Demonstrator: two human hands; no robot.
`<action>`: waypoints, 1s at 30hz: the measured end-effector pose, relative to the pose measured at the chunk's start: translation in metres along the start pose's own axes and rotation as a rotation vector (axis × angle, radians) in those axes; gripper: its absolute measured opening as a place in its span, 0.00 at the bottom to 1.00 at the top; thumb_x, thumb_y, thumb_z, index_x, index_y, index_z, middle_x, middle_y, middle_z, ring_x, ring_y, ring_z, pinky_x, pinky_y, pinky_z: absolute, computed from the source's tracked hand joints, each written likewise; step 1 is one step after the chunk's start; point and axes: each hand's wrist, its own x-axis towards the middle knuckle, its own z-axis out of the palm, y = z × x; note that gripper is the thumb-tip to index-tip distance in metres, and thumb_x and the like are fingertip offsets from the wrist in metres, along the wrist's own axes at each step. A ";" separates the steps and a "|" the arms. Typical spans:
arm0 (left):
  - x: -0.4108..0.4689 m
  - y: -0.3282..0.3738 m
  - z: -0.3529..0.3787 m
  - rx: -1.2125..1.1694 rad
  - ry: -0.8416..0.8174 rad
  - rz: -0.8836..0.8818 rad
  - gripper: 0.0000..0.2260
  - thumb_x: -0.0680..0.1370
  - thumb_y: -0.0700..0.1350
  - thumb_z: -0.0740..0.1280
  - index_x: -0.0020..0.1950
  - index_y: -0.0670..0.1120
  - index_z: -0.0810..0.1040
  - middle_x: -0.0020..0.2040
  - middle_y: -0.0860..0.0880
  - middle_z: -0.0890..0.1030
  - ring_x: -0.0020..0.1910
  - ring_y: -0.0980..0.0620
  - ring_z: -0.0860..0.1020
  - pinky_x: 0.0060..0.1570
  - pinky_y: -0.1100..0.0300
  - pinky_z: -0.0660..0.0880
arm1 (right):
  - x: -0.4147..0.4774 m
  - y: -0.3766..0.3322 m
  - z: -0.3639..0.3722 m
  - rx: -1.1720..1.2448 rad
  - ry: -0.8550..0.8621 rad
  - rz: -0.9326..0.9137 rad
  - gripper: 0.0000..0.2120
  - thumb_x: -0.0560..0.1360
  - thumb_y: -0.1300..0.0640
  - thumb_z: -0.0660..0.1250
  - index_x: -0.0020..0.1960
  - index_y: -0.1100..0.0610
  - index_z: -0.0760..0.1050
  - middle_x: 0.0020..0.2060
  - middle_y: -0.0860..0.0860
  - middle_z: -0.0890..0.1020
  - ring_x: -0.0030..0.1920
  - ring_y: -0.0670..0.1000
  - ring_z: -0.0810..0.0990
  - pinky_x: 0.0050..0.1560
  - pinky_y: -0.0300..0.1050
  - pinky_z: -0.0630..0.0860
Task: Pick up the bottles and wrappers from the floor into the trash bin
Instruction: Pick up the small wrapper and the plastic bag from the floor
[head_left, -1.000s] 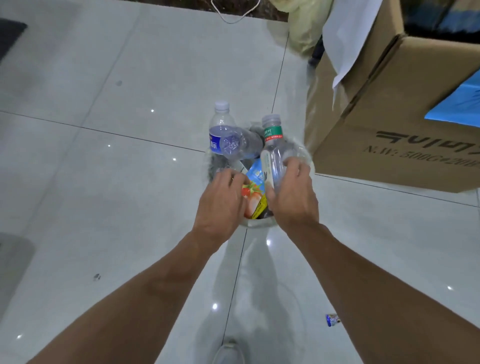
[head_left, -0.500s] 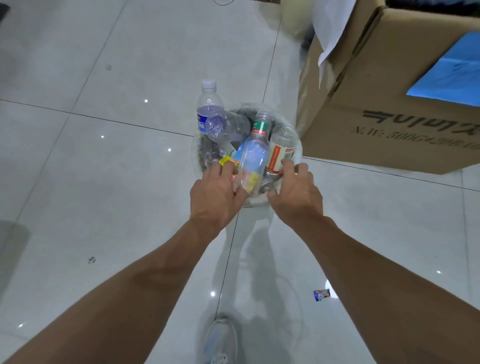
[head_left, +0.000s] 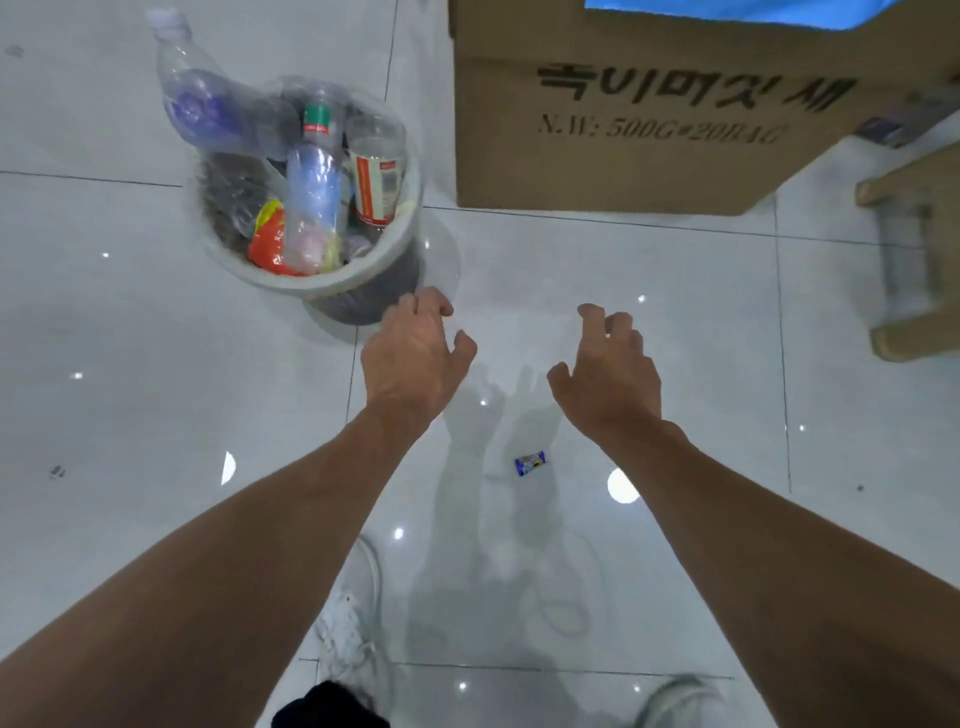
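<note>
Withdrawing: both hands have come off the rim of the trash bin, where they were pressing on the load half a second ago. They now hang over the floor on the bin's near-right side.
Grip, left hand: released, fingers loosely curled, holding nothing. It is just beside the bin's near wall, and contact cannot be confirmed.
Grip, right hand: released, fingers bent and spread, empty. It is further to the bin's right than the other hand.
Bin contents: a green-capped bottle, a red-labelled bottle and an orange wrapper sit inside. A blue-labelled bottle leans out over the far-left rim. The load has stayed put since the hands let go.
Outstanding item: one small blue wrapper lies on the floor, well apart from the bin, to its right and nearer the person.
Surroundings: a cardboard box stands close to the bin's right.
Assessment: packing-down appears finished, and the blue wrapper is judged the next pick. The bin is heaped, so the leaning bottle may topple if knocked.
</note>
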 end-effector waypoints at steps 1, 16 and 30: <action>-0.008 0.009 0.010 -0.011 -0.014 -0.005 0.13 0.76 0.52 0.65 0.57 0.49 0.72 0.50 0.50 0.76 0.51 0.50 0.74 0.43 0.56 0.69 | -0.006 0.017 0.002 -0.010 0.000 0.009 0.30 0.73 0.57 0.64 0.73 0.55 0.59 0.62 0.56 0.68 0.60 0.57 0.69 0.51 0.49 0.68; -0.101 0.031 0.185 0.048 -0.188 -0.102 0.13 0.76 0.51 0.65 0.59 0.50 0.72 0.55 0.50 0.77 0.56 0.48 0.74 0.48 0.50 0.74 | -0.065 0.215 0.103 -0.083 0.006 0.156 0.29 0.72 0.52 0.65 0.70 0.56 0.59 0.59 0.57 0.69 0.57 0.59 0.71 0.51 0.53 0.70; -0.114 0.009 0.301 0.225 -0.369 -0.150 0.21 0.77 0.43 0.66 0.69 0.46 0.65 0.63 0.41 0.68 0.63 0.41 0.67 0.49 0.46 0.74 | -0.049 0.315 0.185 0.018 0.078 0.341 0.34 0.70 0.47 0.66 0.71 0.55 0.58 0.60 0.58 0.69 0.58 0.59 0.71 0.51 0.54 0.69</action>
